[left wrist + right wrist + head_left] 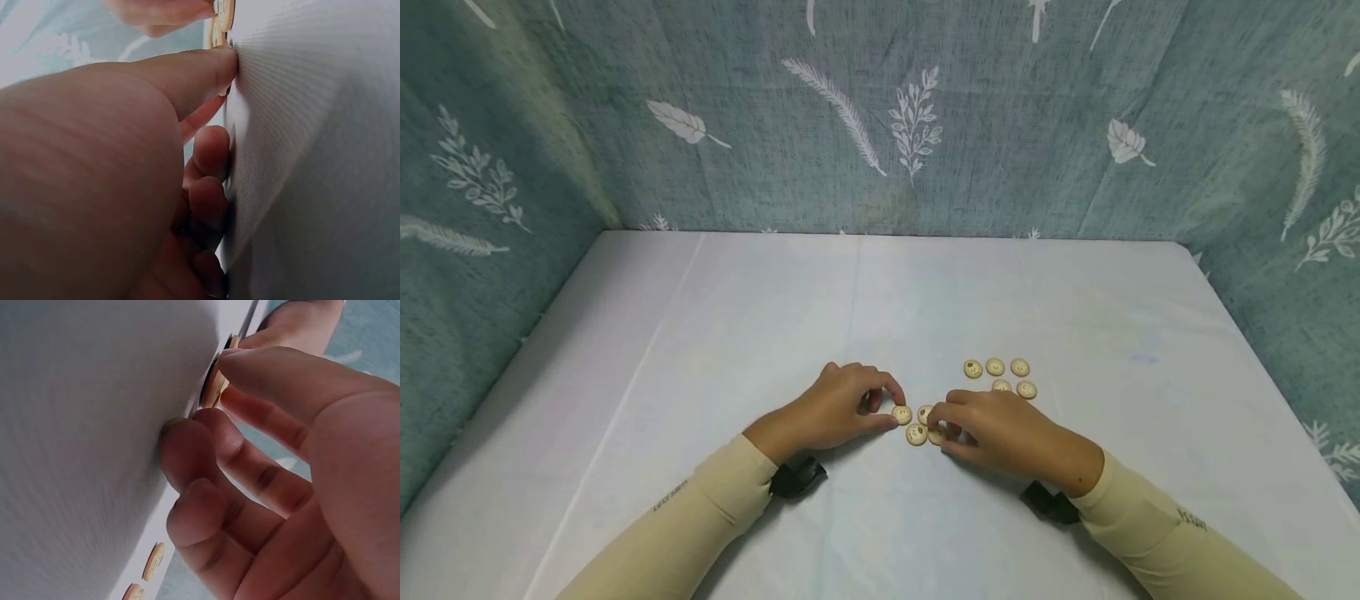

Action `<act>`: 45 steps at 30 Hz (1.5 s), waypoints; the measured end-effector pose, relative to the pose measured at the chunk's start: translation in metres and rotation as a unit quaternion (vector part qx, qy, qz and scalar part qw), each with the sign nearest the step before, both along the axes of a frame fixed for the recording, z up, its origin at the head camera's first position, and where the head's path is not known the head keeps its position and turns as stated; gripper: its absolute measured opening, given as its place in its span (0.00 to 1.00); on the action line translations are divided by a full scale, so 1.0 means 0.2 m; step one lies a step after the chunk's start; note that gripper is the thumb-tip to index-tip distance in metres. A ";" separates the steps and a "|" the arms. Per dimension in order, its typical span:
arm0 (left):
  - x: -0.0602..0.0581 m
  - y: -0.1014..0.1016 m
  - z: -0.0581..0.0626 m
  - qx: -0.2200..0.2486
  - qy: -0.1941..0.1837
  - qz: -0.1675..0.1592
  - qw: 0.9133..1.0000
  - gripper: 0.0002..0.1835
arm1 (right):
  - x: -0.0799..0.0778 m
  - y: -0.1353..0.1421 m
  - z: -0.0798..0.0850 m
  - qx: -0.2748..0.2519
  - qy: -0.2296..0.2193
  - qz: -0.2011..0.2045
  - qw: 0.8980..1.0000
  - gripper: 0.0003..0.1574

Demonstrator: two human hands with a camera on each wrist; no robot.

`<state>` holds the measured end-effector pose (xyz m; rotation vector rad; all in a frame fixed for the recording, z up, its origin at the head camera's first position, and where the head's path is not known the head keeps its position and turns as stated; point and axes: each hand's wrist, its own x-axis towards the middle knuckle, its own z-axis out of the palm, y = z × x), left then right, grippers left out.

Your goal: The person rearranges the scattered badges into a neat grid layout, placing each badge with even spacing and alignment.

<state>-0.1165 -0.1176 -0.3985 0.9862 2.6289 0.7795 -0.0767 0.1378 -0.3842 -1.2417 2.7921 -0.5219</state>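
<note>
Small round pale wooden discs with dark printed marks lie flat on the white cloth. My left hand [842, 406] pinches one disc [902, 414] by its edge, thumb on the near side and index finger on the far side. Just to the right, my right hand [1000, 429] has thumb and index finger around another disc [936, 436], partly hidden by the fingers. Between the hands sits a disc [916, 434], with one more [924, 414] behind it, close to the right index finger. In the right wrist view, a disc [214, 387] shows at the thumb tip.
Several more discs lie beyond the right hand in two short rows, including one at the left end [973, 368] and one at the right [1026, 389]. White cloth covers the table [737, 317]. A green leaf-patterned curtain [1000, 125] stands at the back and both sides.
</note>
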 end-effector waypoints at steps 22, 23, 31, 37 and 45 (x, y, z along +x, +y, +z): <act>-0.01 0.00 -0.01 0.000 0.010 -0.001 1.000 0.09 | 0.00 0.00 -0.01 0.004 0.003 -0.006 1.000 0.12; -0.01 0.00 0.00 0.002 0.011 -0.001 1.000 0.09 | 0.00 0.00 -0.01 0.004 0.005 -0.007 1.000 0.12; -0.01 0.00 -0.01 0.001 0.001 -0.001 1.000 0.09 | -0.01 -0.01 -0.01 0.008 -0.026 -0.022 0.999 0.10; -0.01 0.00 -0.02 0.004 0.000 -0.003 1.000 0.09 | -0.01 -0.01 -0.02 0.008 -0.044 -0.034 0.998 0.09; -0.01 0.00 -0.02 0.005 0.007 -0.003 1.000 0.09 | -0.01 0.00 -0.02 0.007 -0.043 -0.030 0.999 0.08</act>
